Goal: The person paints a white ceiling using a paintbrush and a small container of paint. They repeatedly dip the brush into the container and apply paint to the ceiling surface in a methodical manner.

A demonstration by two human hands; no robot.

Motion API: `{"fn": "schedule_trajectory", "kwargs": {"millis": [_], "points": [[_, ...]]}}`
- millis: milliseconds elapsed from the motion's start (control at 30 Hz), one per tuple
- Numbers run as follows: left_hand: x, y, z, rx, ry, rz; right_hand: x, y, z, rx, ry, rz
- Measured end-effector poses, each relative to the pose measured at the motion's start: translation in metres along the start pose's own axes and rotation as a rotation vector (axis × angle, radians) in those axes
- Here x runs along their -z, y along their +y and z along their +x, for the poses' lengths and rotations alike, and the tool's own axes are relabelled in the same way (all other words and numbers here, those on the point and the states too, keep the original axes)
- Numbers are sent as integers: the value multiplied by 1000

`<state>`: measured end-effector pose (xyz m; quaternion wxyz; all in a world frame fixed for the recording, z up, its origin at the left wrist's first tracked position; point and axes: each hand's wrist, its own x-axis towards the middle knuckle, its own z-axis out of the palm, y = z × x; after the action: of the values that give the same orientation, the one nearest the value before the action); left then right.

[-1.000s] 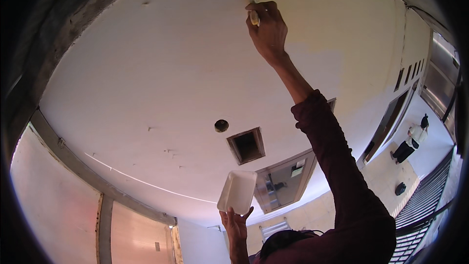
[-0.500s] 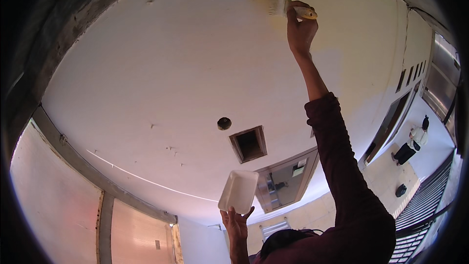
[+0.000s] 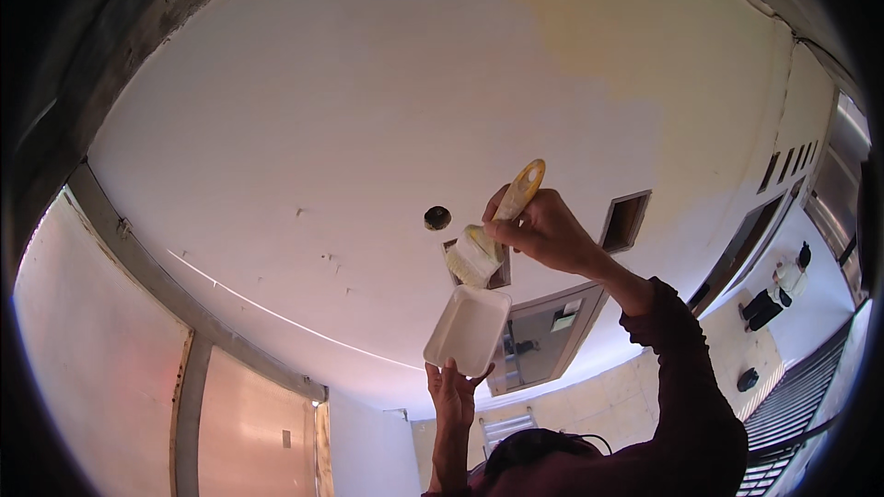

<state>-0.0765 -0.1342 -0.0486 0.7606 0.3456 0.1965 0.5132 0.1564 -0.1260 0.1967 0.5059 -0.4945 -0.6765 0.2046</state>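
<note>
My right hand (image 3: 550, 232) grips a paintbrush (image 3: 523, 191) by its yellow and white handle. The brush's wide bristles (image 3: 471, 262), coated with pale paint, point down just above the rim of a tray. That shallow white tray (image 3: 470, 329) rests tilted in my left hand (image 3: 452, 393), whose thumb lies over the near edge while other fingers are partly hidden behind it. Beyond both hands spreads a broad wall (image 3: 387, 110), whitish on the left and pale yellow on the upper right.
Openings in the wall include a round hole (image 3: 437, 218) and a square recess (image 3: 625, 222). A framed window (image 3: 543, 340) sits below them. At the right, a person in a light top (image 3: 781, 286) stands near a dark bag (image 3: 748, 379) and a barred railing (image 3: 796, 414).
My right hand has brought the paintbrush down from the upper wall to the tray, turning its bristles downward. The left hand and tray have shifted slightly up and right.
</note>
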Motion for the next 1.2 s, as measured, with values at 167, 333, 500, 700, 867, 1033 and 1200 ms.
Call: {"fn": "schedule_trajectory", "kwargs": {"millis": [167, 333, 500, 700, 867, 1033, 1200], "points": [[-12, -7, 7, 2, -52, -19, -53, 56, -31, -85, -246, -335], [-14, -9, 7, -3, -35, -24, -62, 69, -42, -131, -257, -358], [-17, -11, 10, 16, -42, -51, -53, 102, -54, -179, -218, -315], [-20, -8, 13, 20, -37, -60, -33, 113, -76, -538, 110, 346], [-29, 9, 15, 29, -39, -36, -23, 136, -95, -634, 348, 862], [-34, 21, 16, 1, -43, 14, 0, 131, -65, -384, 455, 1179], [-29, 21, 12, -12, -40, 46, 72, 82, 23, 156, 655, 1052]]}}
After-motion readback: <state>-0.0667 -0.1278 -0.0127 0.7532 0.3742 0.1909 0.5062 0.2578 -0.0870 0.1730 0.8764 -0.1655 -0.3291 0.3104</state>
